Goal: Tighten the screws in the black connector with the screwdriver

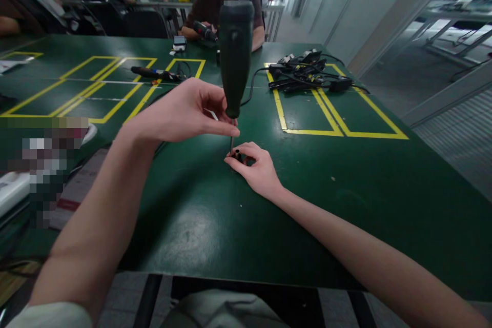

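Note:
A screwdriver (pixel 236 56) with a thick dark handle stands nearly upright above the green table. My left hand (pixel 188 110) pinches its thin metal shaft just under the handle, between thumb and fingers. The tip reaches down to a small black part (pixel 237 154) on the tabletop, where my right hand (pixel 259 166) grips it between thumb and fingertips. My right fingers hide much of that part, so its kind cannot be made out. Whether a screw sits under the tip is also hidden.
Beyond my hands, a heap of black cables and adapters (pixel 307 72) lies at the back right. A black pen-shaped tool (pixel 154 73) rests at the back left among yellow tape lines. A person (pixel 200 10) sits opposite. Flat grey item (pixel 82 179) at left.

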`<action>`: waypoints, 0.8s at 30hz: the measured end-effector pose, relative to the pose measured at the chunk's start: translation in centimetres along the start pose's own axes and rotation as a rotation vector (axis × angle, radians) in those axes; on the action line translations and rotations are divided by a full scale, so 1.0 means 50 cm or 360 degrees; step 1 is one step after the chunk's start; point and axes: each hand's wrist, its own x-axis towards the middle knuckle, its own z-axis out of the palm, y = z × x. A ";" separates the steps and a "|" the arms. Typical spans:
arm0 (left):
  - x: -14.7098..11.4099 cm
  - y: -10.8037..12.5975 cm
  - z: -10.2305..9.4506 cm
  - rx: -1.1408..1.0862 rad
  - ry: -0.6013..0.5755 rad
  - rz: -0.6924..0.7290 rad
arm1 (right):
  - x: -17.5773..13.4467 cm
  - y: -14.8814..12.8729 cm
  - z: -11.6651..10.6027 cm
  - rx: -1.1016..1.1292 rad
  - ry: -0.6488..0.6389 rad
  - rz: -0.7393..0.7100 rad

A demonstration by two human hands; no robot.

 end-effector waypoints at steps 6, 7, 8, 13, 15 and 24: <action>0.007 0.003 -0.008 -0.0152 -0.0133 0.0018 | 0.001 -0.002 -0.002 -0.0029 -0.0029 0.0008; 0.007 0.002 -0.011 -0.0194 -0.0169 0.0020 | 0.001 -0.003 -0.002 -0.0037 -0.0035 0.0006; 0.007 0.002 -0.013 -0.0223 -0.0193 0.0021 | 0.000 -0.003 -0.003 -0.0045 -0.0041 0.0003; 0.013 -0.011 -0.016 -0.0206 -0.0160 0.0048 | 0.001 -0.005 -0.005 -0.0056 -0.0051 -0.0053; 0.015 -0.014 -0.013 -0.0189 -0.0089 0.0068 | 0.003 -0.003 -0.007 -0.0050 -0.0065 -0.0077; 0.013 -0.011 -0.025 -0.0182 -0.0263 -0.0001 | 0.003 0.000 -0.009 -0.0054 -0.0118 -0.0059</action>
